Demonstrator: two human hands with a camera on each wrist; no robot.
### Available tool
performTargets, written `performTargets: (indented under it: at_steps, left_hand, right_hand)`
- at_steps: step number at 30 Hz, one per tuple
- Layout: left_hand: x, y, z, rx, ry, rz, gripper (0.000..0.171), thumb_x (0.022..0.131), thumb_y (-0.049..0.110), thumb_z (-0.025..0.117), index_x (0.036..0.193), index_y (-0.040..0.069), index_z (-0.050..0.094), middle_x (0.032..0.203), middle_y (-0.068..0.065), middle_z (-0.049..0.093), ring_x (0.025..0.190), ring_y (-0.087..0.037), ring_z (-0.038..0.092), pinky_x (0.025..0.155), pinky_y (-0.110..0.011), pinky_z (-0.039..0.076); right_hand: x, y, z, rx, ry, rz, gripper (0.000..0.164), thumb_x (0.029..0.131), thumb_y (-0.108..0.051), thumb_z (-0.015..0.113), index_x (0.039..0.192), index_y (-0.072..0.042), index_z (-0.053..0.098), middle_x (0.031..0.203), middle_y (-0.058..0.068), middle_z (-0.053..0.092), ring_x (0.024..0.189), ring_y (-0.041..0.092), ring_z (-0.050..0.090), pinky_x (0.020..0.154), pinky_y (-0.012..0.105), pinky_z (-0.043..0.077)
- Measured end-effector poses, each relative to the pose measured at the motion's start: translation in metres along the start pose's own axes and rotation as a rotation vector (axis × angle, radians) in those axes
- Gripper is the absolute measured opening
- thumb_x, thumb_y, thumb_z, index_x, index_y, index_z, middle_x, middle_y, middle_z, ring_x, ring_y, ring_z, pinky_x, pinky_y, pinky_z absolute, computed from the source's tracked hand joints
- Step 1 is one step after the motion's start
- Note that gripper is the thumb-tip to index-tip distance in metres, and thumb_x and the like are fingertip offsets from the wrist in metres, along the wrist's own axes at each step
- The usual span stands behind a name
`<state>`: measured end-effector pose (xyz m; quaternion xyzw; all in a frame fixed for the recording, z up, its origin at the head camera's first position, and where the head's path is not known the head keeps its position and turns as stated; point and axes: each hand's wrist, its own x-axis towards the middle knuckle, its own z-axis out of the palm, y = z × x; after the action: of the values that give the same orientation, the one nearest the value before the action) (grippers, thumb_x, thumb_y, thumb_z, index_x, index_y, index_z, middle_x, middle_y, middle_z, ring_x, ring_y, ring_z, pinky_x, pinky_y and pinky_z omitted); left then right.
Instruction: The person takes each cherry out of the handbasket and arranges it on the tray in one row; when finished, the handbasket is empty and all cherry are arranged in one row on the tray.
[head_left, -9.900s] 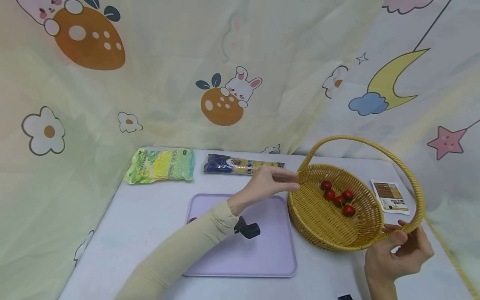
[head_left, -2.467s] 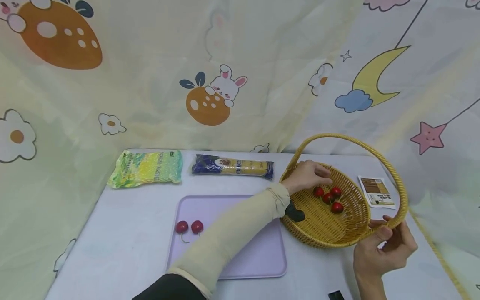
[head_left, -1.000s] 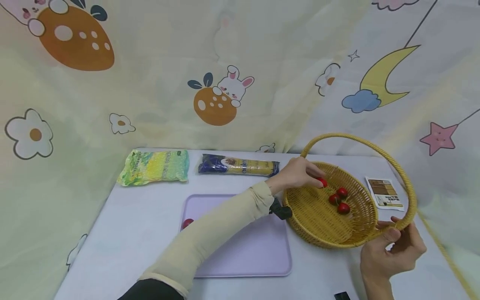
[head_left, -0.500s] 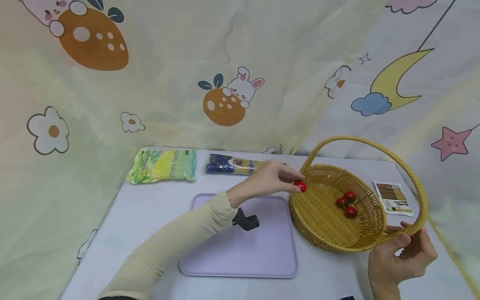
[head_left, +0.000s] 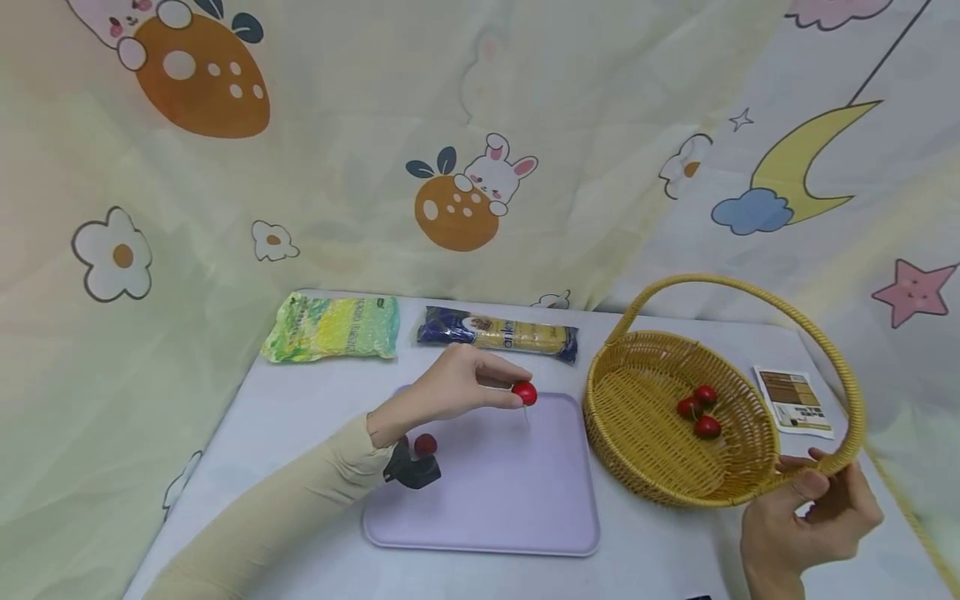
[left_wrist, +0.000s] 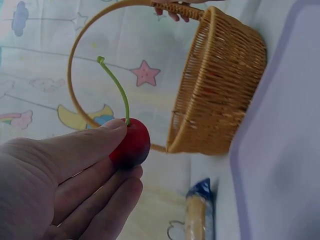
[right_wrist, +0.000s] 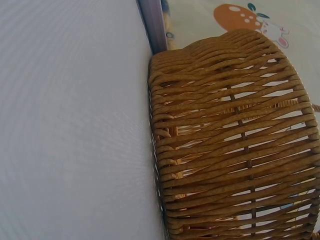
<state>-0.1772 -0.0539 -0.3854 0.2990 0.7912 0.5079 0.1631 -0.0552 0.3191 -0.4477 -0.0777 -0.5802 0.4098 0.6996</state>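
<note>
My left hand pinches a red cherry between thumb and fingertips, above the lilac tray. In the left wrist view the cherry is dark red with its green stem pointing up. Another cherry shows on the tray beside the left wrist, partly hidden by the black wrist strap. My right hand grips the yellow wicker basket where its handle meets the rim. Three cherries lie inside the basket. Basket weave fills much of the right wrist view; the right hand is out of sight there.
Along the back of the white table lie a green-yellow packet and a blue-and-gold pasta packet. A white-and-brown sachet lies right of the basket. A patterned cloth hangs behind the table.
My left hand has taken a cherry from the basket and carried it left over the tray. Fewer cherries lie in the basket than before. My right hand keeps its grip on the basket.
</note>
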Motion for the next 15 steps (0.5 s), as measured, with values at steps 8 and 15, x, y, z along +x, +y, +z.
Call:
performTargets:
  at_steps: [8, 15]
  left_hand:
    - [-0.032, -0.026, -0.008, 0.053, -0.001, -0.068, 0.032, 0.087, 0.028, 0.087, 0.118, 0.027, 0.081, 0.111, 0.011, 0.080, 0.106, -0.003, 0.074, 0.094, -0.030, 0.059]
    - [-0.049, -0.047, -0.008, 0.065, 0.009, -0.084, 0.035, 0.087, 0.028, 0.087, 0.119, 0.013, 0.081, 0.113, 0.004, 0.080, 0.106, -0.009, 0.075, 0.090, -0.026, 0.060]
  right_hand:
    - [0.000, -0.006, 0.001, 0.019, -0.001, 0.022, 0.040, 0.100, -0.025, 0.072, 0.109, 0.010, 0.056, 0.101, 0.009, 0.070, 0.083, 0.005, 0.065, 0.081, 0.014, 0.049]
    - [0.000, -0.014, 0.003, -0.040, -0.019, 0.029, 0.037, 0.102, -0.026, 0.069, 0.111, 0.008, 0.056, 0.105, 0.003, 0.071, 0.088, 0.005, 0.064, 0.083, 0.013, 0.047]
